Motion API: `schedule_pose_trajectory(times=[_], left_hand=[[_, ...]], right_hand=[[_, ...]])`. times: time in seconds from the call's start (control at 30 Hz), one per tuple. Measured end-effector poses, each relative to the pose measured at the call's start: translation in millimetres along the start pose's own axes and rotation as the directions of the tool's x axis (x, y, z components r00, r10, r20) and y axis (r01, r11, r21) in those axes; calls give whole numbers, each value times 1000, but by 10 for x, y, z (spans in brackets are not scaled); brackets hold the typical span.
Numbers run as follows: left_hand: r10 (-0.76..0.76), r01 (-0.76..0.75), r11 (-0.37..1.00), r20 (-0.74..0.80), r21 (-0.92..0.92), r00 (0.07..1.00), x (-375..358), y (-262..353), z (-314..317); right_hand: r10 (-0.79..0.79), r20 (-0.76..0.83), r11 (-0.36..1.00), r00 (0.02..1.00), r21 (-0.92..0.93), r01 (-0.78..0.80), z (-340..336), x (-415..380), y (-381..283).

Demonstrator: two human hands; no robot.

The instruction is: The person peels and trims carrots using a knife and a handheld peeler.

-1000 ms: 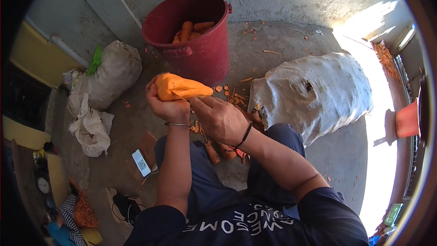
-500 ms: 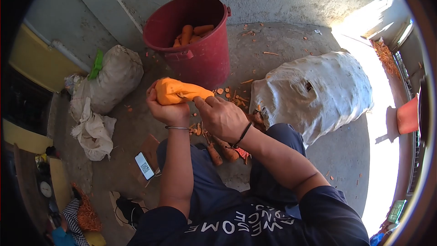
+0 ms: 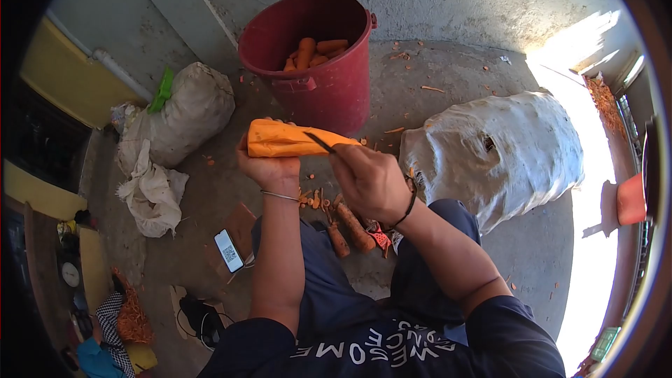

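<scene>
A large, bright orange peeled carrot [image 3: 276,138] lies across my left hand [image 3: 271,169], which grips its thick end from below. In my right hand [image 3: 372,180] is a knife [image 3: 320,142]; its dark, narrow blade overlaps the upper side of the carrot near the thin end. The knife's handle is hidden inside my fist. Below my hands, between my legs, rough unpeeled carrots [image 3: 358,229] rest on the floor beside a red patterned item [image 3: 380,236]. Cut carrot pieces [image 3: 315,199] are scattered next to them.
A dark red bucket [image 3: 318,94] with carrots inside stands ahead against the wall. To the right lies a big white sack [image 3: 504,154]; another full sack [image 3: 199,115] is at left. A lit phone [image 3: 227,250] sits on cardboard near my left knee.
The knife blade, earlier mostly hidden against the carrot, now shows angled above it. My right hand has lifted slightly and turned. The whole view has shifted a little.
</scene>
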State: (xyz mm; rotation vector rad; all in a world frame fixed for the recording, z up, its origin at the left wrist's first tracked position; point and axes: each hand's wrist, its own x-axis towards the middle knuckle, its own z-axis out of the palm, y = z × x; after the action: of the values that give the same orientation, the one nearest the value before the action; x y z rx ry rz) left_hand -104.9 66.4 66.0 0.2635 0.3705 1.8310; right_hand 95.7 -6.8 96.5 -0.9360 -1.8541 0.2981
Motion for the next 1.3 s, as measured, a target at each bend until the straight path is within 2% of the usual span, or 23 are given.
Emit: schedule_pose_trajectory(times=[0.03,0.13,0.17,0.2,0.23,0.27,0.3,0.37,0.43,0.53,0.6,0.63,0.7,0.77,0.9,0.97,1.0,1.03,1.1,1.13,1.17,1.2,1.3], left_hand=[[-12,13,1000,7,-16,1000,8,3,-12],[-7,7,1000,0,1,1000,28,13,-41],[10,-9,999,-8,35,1000,40,18,-43],[12,-12,999,-11,33,1000,68,15,-35],[89,-74,991,-131,111,987,92,-2,-22],[165,-119,973,-236,196,958,98,-24,-7],[152,-109,975,-227,192,962,124,-32,-8],[91,-35,971,-229,238,969,184,-46,-82],[36,26,976,-275,217,961,175,-66,-124],[-60,130,973,-334,192,941,232,-107,-158],[-103,180,966,-364,185,926,228,-126,-190],[-148,228,954,-357,194,922,222,-136,-195],[-191,271,942,-351,196,917,217,-155,-215],[-270,344,919,-331,192,904,234,-176,-236],[-322,361,926,-266,112,909,259,-199,-266],[-339,354,919,-110,173,934,173,-190,-203],[-339,354,919,-111,172,934,94,-195,-93],[-318,319,927,-37,196,947,1,-222,49],[-297,282,935,41,213,954,-26,-318,77],[-395,368,904,97,215,913,12,-384,-20],[-486,449,865,151,223,861,45,-436,-123],[-394,362,884,54,295,917,-96,-430,94],[-425,409,879,14,245,905,-20,-452,-12]], right_hand=[[2,3,1000,1000,1,-2,-34,12,-2],[150,-145,952,978,287,-103,-146,6,33],[149,-142,952,979,287,-103,-167,33,76],[449,22,834,893,349,-428,-184,106,141],[692,196,614,695,348,-709,-222,169,226],[747,493,464,446,94,-881,-202,118,589],[754,480,463,449,98,-881,-155,64,632],[729,238,653,641,35,-756,-62,66,643],[758,241,597,606,115,-794,-89,81,565],[724,263,663,638,-7,-749,-125,111,590],[752,407,515,518,127,-848,-147,135,565],[752,409,517,518,123,-847,-147,123,566],[608,426,698,670,114,-707,-118,67,591],[557,505,717,660,109,-688,-84,2,666],[436,666,752,606,99,-651,-175,89,545],[460,643,716,613,140,-684,-152,63,546],[485,619,677,618,183,-713,-134,55,546],[485,619,677,618,182,-713,-102,44,545],[523,586,487,619,390,-781,-30,14,535],[522,588,490,619,388,-781,7,1,530],[520,535,585,666,345,-734,49,-12,524],[510,484,670,711,295,-681,78,-11,506],[560,451,666,695,253,-702,38,35,473]])
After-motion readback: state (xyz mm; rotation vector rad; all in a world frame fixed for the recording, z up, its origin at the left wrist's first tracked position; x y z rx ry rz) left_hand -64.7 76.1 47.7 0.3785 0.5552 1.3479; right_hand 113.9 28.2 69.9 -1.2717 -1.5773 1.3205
